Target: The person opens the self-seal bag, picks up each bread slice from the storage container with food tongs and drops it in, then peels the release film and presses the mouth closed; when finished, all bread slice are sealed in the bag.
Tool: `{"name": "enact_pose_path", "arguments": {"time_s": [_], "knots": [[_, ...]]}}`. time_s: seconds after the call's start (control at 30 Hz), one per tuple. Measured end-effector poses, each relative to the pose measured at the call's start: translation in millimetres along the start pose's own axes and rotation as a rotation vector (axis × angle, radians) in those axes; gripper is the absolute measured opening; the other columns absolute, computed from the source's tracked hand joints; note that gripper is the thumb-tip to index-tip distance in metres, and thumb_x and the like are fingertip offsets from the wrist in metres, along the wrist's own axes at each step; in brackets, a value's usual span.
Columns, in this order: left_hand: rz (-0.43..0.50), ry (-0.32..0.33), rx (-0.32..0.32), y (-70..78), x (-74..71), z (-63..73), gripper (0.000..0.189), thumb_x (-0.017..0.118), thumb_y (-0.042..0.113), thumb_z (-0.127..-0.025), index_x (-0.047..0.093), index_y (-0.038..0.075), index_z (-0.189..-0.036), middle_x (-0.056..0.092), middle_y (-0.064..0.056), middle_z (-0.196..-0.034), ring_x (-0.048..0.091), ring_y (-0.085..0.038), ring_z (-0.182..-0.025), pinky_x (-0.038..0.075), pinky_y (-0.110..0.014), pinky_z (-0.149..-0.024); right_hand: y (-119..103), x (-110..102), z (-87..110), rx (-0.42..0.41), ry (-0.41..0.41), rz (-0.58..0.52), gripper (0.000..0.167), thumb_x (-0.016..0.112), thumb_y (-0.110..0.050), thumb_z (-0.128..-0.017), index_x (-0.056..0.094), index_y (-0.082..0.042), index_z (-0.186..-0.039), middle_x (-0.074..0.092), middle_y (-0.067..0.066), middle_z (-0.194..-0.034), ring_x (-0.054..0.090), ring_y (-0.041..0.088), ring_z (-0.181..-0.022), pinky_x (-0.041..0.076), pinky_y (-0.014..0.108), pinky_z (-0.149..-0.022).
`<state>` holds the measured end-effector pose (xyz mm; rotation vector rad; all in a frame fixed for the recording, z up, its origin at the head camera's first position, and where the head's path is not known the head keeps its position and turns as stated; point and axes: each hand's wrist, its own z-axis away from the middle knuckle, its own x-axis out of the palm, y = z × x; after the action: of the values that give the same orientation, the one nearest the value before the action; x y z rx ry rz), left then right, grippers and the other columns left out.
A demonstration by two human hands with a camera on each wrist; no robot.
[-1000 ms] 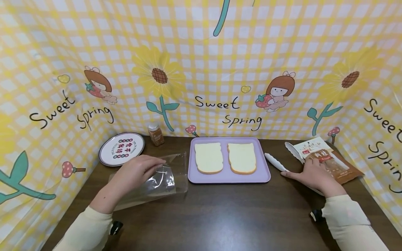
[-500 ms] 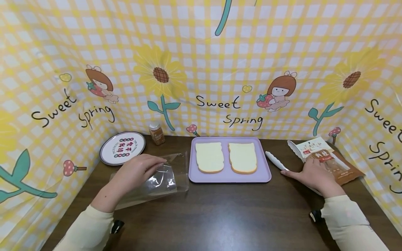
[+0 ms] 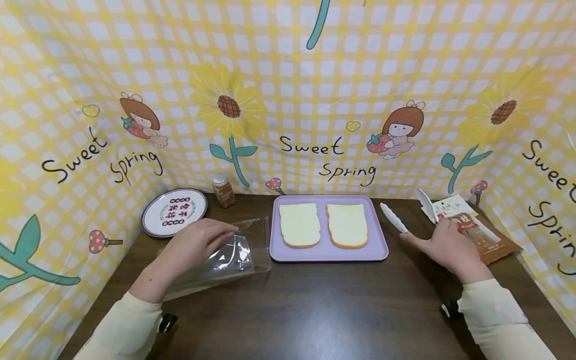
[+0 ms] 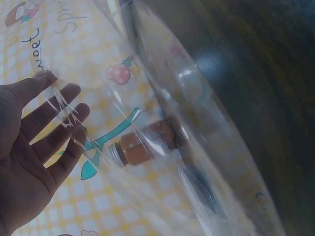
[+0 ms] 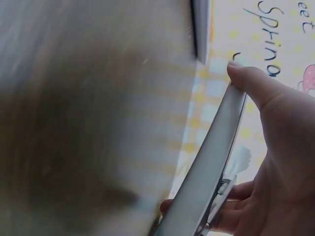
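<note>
In the head view my left hand (image 3: 193,247) pinches the upper edge of a clear plastic bag (image 3: 236,256), which spreads over the table's left part. The left wrist view shows the bag's film (image 4: 211,128) at the fingertips. On the right, my right hand (image 3: 452,250) grips a pair of white tongs (image 3: 394,218), thumb on one arm and fingers at the other, with the tips spread apart and pointing away. The right wrist view shows a tongs arm (image 5: 209,152) along the thumb. Two bread slices (image 3: 300,226) lie side by side on a lilac tray (image 3: 324,256).
A brown printed packet (image 3: 492,240) lies just right of the tongs. At the back left are a round plate (image 3: 155,220) with red lettering and a small spice jar (image 3: 224,194). Checked cloth (image 3: 306,100) rises behind the dark table (image 3: 315,310).
My right hand has lifted the tongs slightly, and their tips have shifted away from me and turned. The right fingers have moved off the packet's middle. My left hand and the bag look unchanged.
</note>
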<state>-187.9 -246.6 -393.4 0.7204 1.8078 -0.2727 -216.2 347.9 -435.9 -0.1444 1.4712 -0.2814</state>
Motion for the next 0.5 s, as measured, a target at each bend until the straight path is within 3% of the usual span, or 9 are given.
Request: {"name": "enact_pose_path", "arguments": {"time_s": [0.13,0.3,0.5], "knots": [[0.004,-0.002,0.002,0.2,-1.1,0.5,0.022,0.071,0.016,-0.104,0.079,0.017,-0.124,0.082,0.0,-0.116,0.077,-0.021,-0.107,0.064,-0.047,-0.096,-15.5,-3.7,2.4,-0.012,0.03,-0.058,0.129,0.055,-0.09,-0.088,0.028,0.026,-0.138,0.041,0.044,-0.125,0.064,0.048,-0.079,0.054,0.053,-0.061],[-0.004,0.01,0.009,1.6,-0.7,1.4,0.021,0.072,0.017,-0.103,0.08,0.017,-0.123,0.082,0.0,-0.115,0.078,-0.021,-0.106,0.064,-0.046,-0.095,-42.7,-6.2,3.1,-0.055,0.076,-0.174,0.125,0.064,-0.084,-0.087,0.031,0.024,-0.14,0.048,0.038,-0.122,0.063,0.039,-0.079,0.053,0.043,-0.059],[-0.017,0.019,0.011,1.2,-0.9,2.4,0.021,0.072,0.017,-0.103,0.08,0.018,-0.122,0.082,-0.001,-0.115,0.078,-0.022,-0.106,0.064,-0.046,-0.095,-84.2,-11.8,14.8,-0.09,0.038,-0.222,0.133,0.066,-0.086,-0.085,0.02,0.017,-0.155,0.051,0.032,-0.126,0.066,0.036,-0.087,0.055,0.041,-0.065]]}}
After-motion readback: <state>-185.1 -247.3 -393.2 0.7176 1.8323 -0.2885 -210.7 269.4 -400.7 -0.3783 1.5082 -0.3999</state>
